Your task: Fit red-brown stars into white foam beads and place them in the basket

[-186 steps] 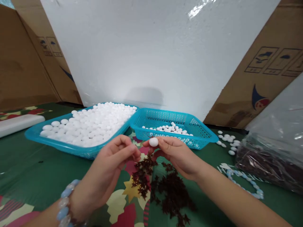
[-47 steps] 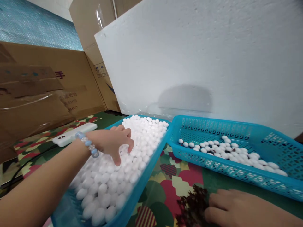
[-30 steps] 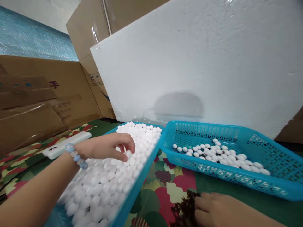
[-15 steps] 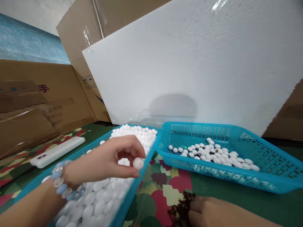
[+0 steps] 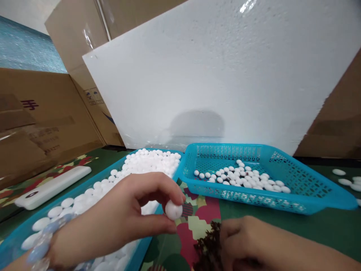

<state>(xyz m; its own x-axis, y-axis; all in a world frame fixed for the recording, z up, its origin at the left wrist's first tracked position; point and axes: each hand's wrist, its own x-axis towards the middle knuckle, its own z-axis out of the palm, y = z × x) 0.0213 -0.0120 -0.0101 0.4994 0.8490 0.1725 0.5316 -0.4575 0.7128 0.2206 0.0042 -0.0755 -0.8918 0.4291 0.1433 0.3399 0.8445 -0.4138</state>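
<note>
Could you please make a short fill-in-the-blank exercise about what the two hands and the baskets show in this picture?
1. The left hand pinches one ____ bead between thumb and finger.
2. The right hand rests on a pile of dark ____ pieces.
3. The fuller basket lies on the ____ side.
4. Both baskets, also the right basket, are ____ in colour.

Missing words: white; brown; left; blue

Heaped tray [image 5: 17, 229] left of basket [image 5: 282, 203]
</note>
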